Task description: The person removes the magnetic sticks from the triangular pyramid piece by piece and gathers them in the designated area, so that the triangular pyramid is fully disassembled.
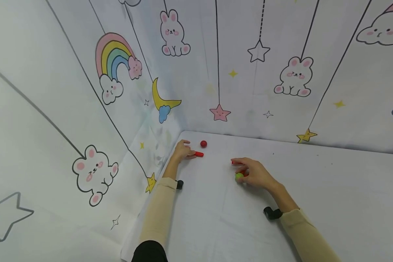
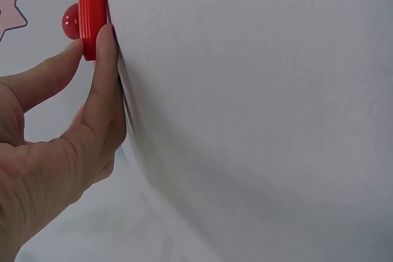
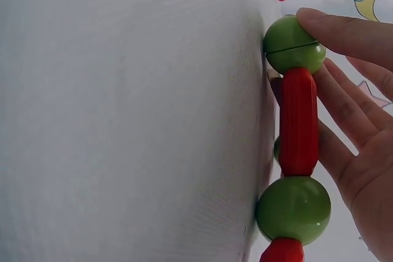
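We see the left hand point(image 1: 183, 150) near the middle of the head view, with thumb and forefinger clamped on one end of a red rod point(image 1: 199, 154), which points to the right. A red ball point(image 1: 203, 144) sits on the white table point(image 1: 216, 218) just above that rod in the frame, near the table's far left corner.

Right of centre, our right hand point(image 1: 253, 174) holds a green and red chain point(image 3: 299, 121). In the right wrist view the chain runs upright along the right half of the frame: an upper green ball point(image 3: 288, 47), a red bar point(image 3: 299, 121), a larger-looking green ball point(image 3: 293, 210), then a red end piece point(image 3: 284, 251) cut off at the bottom edge. The thumb lies on the upper ball, apart from the other fingers, which are bent behind the chain; we cannot tell how firmly they press.

Across the upper head view hangs a white backdrop point(image 1: 196, 83), printed with rabbits, stars and, at upper left, a rainbow point(image 1: 112, 47).
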`<state>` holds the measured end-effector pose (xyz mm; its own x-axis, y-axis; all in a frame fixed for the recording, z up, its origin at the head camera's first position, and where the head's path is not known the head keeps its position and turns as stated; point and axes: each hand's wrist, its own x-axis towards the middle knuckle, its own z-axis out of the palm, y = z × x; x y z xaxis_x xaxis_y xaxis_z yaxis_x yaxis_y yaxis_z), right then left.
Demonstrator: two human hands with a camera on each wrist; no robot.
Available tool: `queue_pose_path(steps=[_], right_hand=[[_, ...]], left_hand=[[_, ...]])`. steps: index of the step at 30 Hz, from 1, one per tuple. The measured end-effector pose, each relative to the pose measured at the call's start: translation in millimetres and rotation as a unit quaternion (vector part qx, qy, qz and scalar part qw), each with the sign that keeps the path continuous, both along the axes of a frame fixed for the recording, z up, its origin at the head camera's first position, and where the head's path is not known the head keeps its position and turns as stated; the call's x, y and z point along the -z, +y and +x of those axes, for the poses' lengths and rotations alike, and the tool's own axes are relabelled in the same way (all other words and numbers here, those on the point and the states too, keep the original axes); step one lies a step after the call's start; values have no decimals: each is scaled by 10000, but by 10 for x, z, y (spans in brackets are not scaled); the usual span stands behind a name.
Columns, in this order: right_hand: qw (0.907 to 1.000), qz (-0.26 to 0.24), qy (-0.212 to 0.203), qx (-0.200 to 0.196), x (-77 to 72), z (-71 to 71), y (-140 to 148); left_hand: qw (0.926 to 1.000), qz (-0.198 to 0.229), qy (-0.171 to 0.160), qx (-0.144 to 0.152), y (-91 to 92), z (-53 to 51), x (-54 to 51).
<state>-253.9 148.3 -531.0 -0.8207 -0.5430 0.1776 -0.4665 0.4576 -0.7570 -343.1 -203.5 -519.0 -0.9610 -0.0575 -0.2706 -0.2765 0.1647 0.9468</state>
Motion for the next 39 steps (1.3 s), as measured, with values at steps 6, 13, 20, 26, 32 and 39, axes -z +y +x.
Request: queue_pose_path(steps=[6,13,20,26,32,39], right_hand=[[9999,-56,74,-140,31,9,-22],[9997,-102,157,-159,8,-8,-29],[9998,194,-93,52,-85,-2,-22],[9980,324,116,535,-116,-13,37],[9930,196,547,1028,-111,-39,102],[9816,-156,846,1705,-88,-70,131]], left_hand=[[9996,-249,-114,22,-20,21,33],[9985,-537,36,83,-9,11,38],[9980,-624,38,78,11,20,5],[9980,-628,31,63,14,16,-6],[9977,-684,5,-15,17,21,-13],[9873,-1512,478,-13,86,81,-91]])
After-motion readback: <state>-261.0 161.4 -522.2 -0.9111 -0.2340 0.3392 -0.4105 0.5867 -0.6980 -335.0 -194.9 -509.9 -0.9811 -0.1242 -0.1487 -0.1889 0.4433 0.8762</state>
